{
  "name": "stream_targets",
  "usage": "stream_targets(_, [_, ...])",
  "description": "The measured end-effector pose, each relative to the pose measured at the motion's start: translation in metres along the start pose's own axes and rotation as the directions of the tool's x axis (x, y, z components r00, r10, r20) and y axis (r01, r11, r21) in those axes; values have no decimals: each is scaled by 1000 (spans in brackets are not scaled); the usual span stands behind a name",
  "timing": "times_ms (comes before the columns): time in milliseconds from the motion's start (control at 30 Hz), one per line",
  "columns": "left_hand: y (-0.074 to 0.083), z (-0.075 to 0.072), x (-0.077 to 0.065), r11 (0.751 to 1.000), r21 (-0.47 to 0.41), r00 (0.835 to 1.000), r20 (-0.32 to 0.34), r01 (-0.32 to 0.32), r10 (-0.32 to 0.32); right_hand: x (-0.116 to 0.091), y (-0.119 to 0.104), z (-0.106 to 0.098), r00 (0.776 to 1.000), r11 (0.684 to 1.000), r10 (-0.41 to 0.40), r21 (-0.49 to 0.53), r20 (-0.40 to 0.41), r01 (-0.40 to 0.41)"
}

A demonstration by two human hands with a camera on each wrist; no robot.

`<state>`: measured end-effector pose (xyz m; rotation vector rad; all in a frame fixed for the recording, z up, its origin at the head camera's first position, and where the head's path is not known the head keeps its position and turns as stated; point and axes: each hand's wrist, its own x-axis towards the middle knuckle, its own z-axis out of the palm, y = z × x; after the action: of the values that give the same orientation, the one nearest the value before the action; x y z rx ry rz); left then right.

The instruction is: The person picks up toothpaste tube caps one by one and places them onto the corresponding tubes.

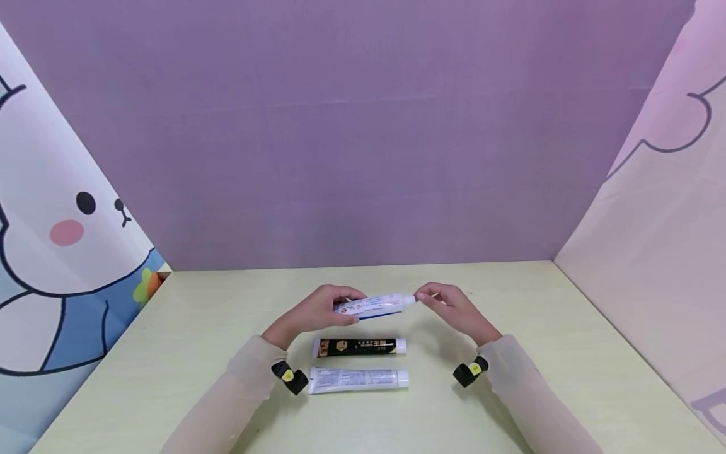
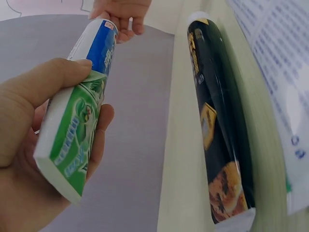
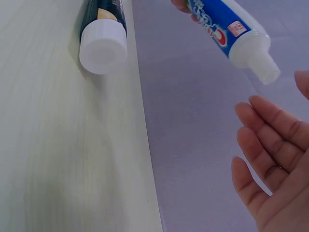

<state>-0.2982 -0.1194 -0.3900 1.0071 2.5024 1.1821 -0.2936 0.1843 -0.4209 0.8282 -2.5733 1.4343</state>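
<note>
My left hand (image 1: pixel 320 310) grips the tail half of a toothpaste tube (image 1: pixel 374 306) above the table, thumb on one face and fingers round the other. In the left wrist view the tube (image 2: pixel 77 128) shows a green lower part and a blue and white upper part. Its narrow white tip (image 3: pixel 264 67) points toward my right hand (image 1: pixel 454 310). The right wrist view has that hand (image 3: pixel 282 164) with loosely extended fingers just off the tip, holding nothing. A black toothpaste tube (image 1: pixel 357 347) and a white toothpaste tube (image 1: pixel 357 379) lie nearer me, caps to the right.
The pale wooden table (image 1: pixel 198 353) meets a purple back panel (image 1: pixel 363 157). Cartoon-printed side panels stand at the left (image 1: pixel 68 208) and right (image 1: pixel 652 252). Each wrist wears a black strap with a small device.
</note>
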Motion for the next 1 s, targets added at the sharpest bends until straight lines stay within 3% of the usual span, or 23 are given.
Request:
stream_targets(233, [-14,-2,6,998,61,999,29,-15,13,-4,-29,-5,1000,1000,-10,-13,-4,10])
stream_targets(400, [-23,0,13,993,115,998,51,-27,21,-6,-38,-9,1000,998,-1,-58,-7,1])
stream_targets(500, [-29,2,18,989,147,998,64,-26,17,-5,-35,-11,1000,997,-2,-82,-21,0])
stream_targets(733, [-38,8,23,982,186,996,93,-23,5,3,2,-6,1000,997,17,-70,-24,-19])
stream_targets(1000, [-44,10,22,979,202,990,139,3,-32,2,4,-5,999,999,-17,-44,-30,16])
